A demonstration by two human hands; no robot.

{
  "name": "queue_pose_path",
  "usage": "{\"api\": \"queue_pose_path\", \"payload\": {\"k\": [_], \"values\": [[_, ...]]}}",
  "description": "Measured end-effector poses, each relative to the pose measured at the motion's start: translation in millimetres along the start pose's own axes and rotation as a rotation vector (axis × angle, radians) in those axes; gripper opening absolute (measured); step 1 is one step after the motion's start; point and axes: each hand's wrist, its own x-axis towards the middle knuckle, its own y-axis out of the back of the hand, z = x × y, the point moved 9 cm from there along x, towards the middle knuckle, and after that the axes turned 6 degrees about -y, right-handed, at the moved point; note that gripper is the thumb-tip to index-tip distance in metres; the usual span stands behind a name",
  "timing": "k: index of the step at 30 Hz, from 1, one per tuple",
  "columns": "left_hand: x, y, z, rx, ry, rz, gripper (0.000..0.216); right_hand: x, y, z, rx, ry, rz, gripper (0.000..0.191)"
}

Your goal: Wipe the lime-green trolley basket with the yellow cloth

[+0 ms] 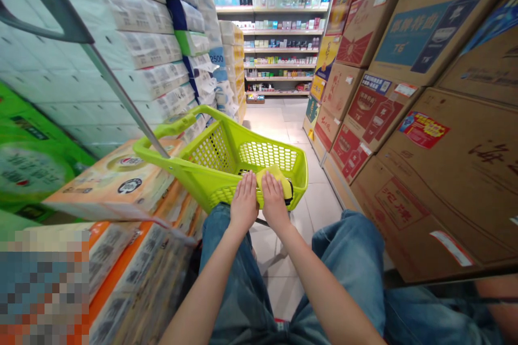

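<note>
A lime-green rolling shopping basket (198, 179) with perforated walls stands in front of my knees, its handle pole rising to the upper left. My left hand (245, 198) lies over the near rim, fingers pointing into the basket and close together. Beside it, my right hand (274, 197) presses a yellow cloth (284, 177) against the same rim. The cloth has a dark edge and drapes over the rim on the right. Both thumbs and the undersides of the fingers are hidden.
Packs of tissue paper (137, 16) are stacked high at the left, with an orange carton (109, 172) lower down. Large cardboard boxes (445, 172) line the right side. A tiled aisle (279, 118) leads to shelves (279, 51) of small goods. Another person's jeans (437, 315) show at lower right.
</note>
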Motion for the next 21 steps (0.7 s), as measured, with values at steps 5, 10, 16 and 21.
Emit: {"api": "queue_pose_path", "payload": {"k": [5,10,16,21], "values": [[-2,1,0,-0.017,-0.027,0.003,0.087,-38,30,60,0.024,-0.055,0.093,0.079],[0,2,1,-0.008,-0.030,-0.012,0.086,-34,24,70,0.028,-0.270,0.205,0.079],[0,1,-1,-0.007,-0.039,0.009,0.077,14,-13,-8,0.099,-0.134,-0.009,0.067],[-1,4,1,-0.010,-0.022,0.010,0.083,8,1,-7,0.131,-0.024,-0.074,0.068]]}}
